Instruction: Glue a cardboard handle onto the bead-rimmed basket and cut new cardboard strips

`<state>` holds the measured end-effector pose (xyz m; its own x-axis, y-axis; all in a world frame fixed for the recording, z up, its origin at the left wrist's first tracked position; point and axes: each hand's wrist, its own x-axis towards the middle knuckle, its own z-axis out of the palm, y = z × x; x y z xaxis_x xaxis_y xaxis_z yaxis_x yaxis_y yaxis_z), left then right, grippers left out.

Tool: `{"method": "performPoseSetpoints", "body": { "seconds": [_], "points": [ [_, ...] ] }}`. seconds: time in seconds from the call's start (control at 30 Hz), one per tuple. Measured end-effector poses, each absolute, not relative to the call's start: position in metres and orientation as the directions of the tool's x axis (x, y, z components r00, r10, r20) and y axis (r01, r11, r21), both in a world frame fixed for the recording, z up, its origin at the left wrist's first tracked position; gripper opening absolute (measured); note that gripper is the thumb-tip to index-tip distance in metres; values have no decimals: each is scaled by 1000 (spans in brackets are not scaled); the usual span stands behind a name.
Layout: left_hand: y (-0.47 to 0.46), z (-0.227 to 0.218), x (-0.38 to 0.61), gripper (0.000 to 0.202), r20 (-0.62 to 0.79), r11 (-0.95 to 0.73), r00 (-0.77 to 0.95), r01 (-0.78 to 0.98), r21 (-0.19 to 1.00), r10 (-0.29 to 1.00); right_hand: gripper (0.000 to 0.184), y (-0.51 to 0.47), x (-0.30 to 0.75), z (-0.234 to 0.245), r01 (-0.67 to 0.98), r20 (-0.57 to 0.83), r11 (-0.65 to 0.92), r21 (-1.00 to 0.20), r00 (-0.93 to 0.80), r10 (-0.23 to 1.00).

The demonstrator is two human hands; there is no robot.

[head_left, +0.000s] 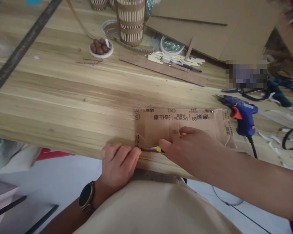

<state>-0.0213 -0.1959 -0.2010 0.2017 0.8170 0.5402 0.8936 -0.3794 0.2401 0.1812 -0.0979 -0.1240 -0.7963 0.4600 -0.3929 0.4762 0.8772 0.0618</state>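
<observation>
My right hand (183,146) is closed around a yellow-and-black utility knife (159,149), mostly hidden in the fist, with its blade pointing left. Under this hand lies a flat piece of printed brown cardboard (151,126). A narrow brown strip (147,150) runs along the cardboard's near edge, and the blade touches or nearly touches it. The fingers of my left hand (120,162) are bent and pressed together at the strip's left end, by the table's front edge. Its thumb is hidden.
A blue glue gun (244,115) and scissors (249,93) lie to the right among white scraps. Behind are a cardboard strip (161,70), small sticks (153,58), a dish of brown balls (101,53), a stick-covered cylinder (131,24) and large cardboard sheets (210,35).
</observation>
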Motion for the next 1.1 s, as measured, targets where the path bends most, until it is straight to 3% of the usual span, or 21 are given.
{"method": "performPoseSetpoints", "body": {
  "seconds": [0.13,0.43,0.53,0.6,0.73,0.87,1.0,1.1],
  "points": [
    [-196,-201,-20,7,533,-365,183,895,257,826,26,-98,175,-113,492,-534,868,61,-719,445],
    [-195,-200,-22,11,491,-360,183,885,295,852,20,-97,198,-125,498,-535,865,63,-715,451],
    [-194,-200,-24,11,490,-385,206,873,298,847,12,-90,211,-125,477,-415,879,-20,-804,426],
    [-192,-199,-25,11,496,-408,228,865,293,838,18,-83,217,-121,488,-309,871,-49,-837,452],
    [-190,-197,-27,11,492,-468,297,842,269,818,27,-67,214,-120,614,-158,786,68,-772,616],
    [-188,-193,-30,12,474,-563,424,802,199,772,34,-59,207,-139,674,-71,724,145,-723,687],
    [-181,-188,-29,18,460,-660,557,746,90,691,57,-63,209,-164,584,84,808,74,-811,579],
    [-173,-185,-27,16,469,-719,636,696,-5,613,56,-66,213,-177,503,116,864,18,-859,498]
  ]
}}
